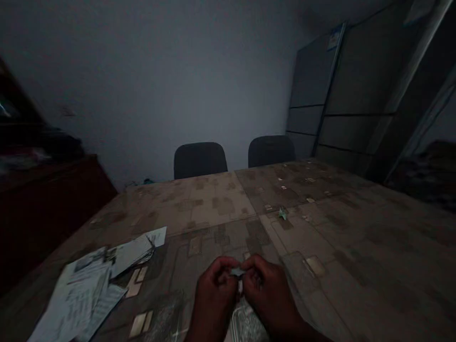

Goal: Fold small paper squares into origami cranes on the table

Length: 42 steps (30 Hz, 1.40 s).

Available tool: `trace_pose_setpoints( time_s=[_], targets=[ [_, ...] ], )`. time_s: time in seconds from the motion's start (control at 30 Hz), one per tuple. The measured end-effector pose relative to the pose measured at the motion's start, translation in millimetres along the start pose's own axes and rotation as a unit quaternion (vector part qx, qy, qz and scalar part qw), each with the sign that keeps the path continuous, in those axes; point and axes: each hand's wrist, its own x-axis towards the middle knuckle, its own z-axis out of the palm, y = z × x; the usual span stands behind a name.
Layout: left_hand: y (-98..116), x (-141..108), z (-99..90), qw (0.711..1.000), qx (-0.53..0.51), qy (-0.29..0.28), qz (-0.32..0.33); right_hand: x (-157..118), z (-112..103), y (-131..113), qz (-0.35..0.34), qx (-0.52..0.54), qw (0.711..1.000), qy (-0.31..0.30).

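Low in the middle of the head view, my left hand (217,294) and my right hand (265,289) are close together above the patterned table (221,206). The fingertips of both hands pinch a small pale piece (237,271), perhaps paper, between them. Much of the piece is hidden by the fingers. A small green folded object (282,213) lies on the table farther off, right of the middle.
Printed sheets (76,294) and a stack of paper pieces (133,252) lie at the left. Two dark chairs (200,160) (271,150) stand behind the table's far edge. A red-brown cabinet (53,204) is at the left, a tall wardrobe (352,90) at the right.
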Motion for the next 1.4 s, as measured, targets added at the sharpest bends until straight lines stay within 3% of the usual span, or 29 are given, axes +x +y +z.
trace_pose_setpoints(
  time_s=[0.33, 0.5, 0.63, 0.77, 0.97, 1.3, 1.4],
  targets=[
    [3.7, -2.3, -2.7, 0.998, 0.047, 0.011, 0.051, -3.3, 2.1, 7.9, 0.007, -0.01, 1.0, 0.004],
    [16.9, -10.1, 2.7, 0.999, -0.007, 0.035, 0.042, -3.3, 0.0, 4.6, 0.014, -0.007, 1.0, 0.013],
    [20.7, -15.7, 4.5, 0.995, -0.019, 0.072, 0.073, -4.3, -3.0, 1.2, -0.024, -0.029, 0.999, 0.029],
    [13.0, -13.6, 3.4, 0.996, -0.001, 0.062, 0.068, -5.8, -2.7, 0.9, -0.039, -0.032, 0.998, 0.024],
    [8.0, -4.9, 0.3, 0.999, -0.04, -0.007, 0.001, -3.7, 0.6, 3.5, 0.035, 0.032, 0.999, -0.002],
    [6.9, -1.7, -1.6, 0.999, -0.045, -0.007, -0.016, 2.2, 1.3, 8.5, 0.104, 0.154, 0.982, -0.037],
    [6.9, -0.9, -5.6, 0.996, -0.068, -0.04, -0.029, 3.7, -1.7, 10.0, 0.132, 0.205, 0.968, -0.058]
  ],
)
